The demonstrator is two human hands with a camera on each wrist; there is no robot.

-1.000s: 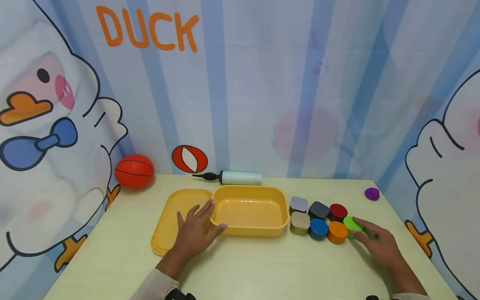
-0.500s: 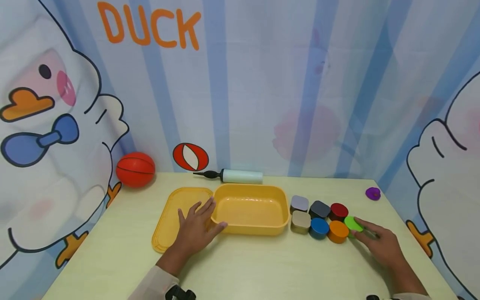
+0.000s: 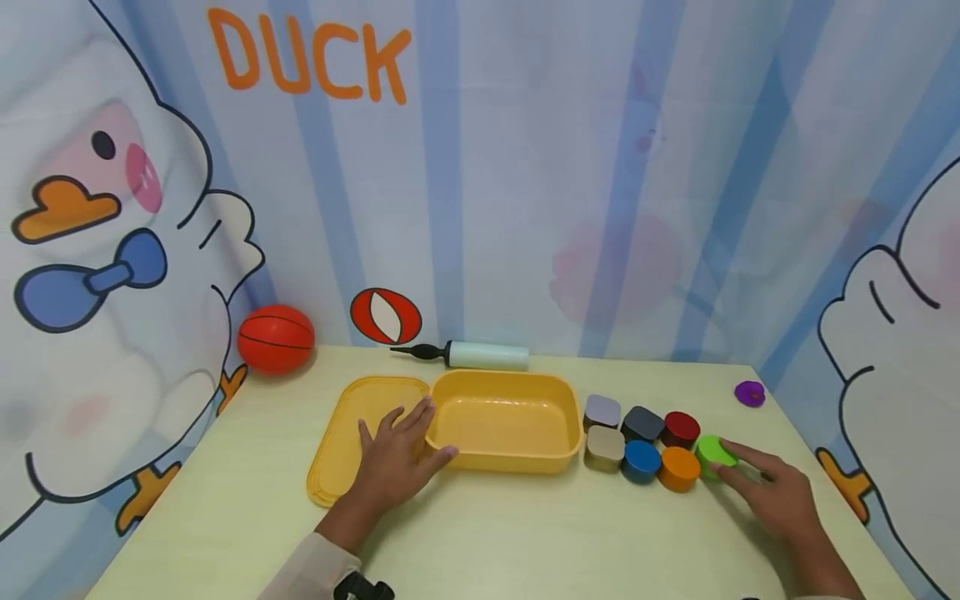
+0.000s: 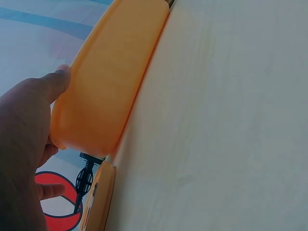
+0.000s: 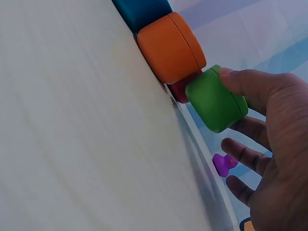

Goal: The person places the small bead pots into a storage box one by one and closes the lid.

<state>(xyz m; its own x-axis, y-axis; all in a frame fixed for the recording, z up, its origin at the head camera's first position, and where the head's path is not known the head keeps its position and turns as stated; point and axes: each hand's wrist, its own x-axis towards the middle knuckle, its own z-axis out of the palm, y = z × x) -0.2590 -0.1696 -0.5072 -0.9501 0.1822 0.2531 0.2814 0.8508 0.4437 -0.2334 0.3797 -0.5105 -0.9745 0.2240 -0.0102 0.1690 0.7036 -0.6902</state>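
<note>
My right hand (image 3: pixel 780 496) pinches a small green lidded pot (image 3: pixel 715 457) between thumb and fingers, at the right end of a cluster of similar pots. In the right wrist view the green pot (image 5: pixel 216 101) is tilted, with the thumb on its lid edge and the other fingers loosely bent. Beside it are an orange pot (image 3: pixel 679 468) and a dark red pot (image 3: pixel 682 429). My left hand (image 3: pixel 393 467) rests with spread, straight fingers at the left end of a yellow plastic box (image 3: pixel 517 461); its thumb touches the box's rim in the left wrist view.
Under the left fingers lies the yellow lid (image 3: pixel 341 450). Blue (image 3: pixel 641 461), beige (image 3: pixel 604 448), grey-lilac (image 3: pixel 602 412) and dark grey pots (image 3: pixel 643 424) stand right of the box. Behind are a hand pump (image 3: pixel 487 356), a red ball (image 3: pixel 276 339) and a small purple toy (image 3: pixel 750 393).
The right hand and the green pot have shifted slightly right, away from the orange pot, and more of the pot's top shows. The left hand stays in place; the head view shifts a little.
</note>
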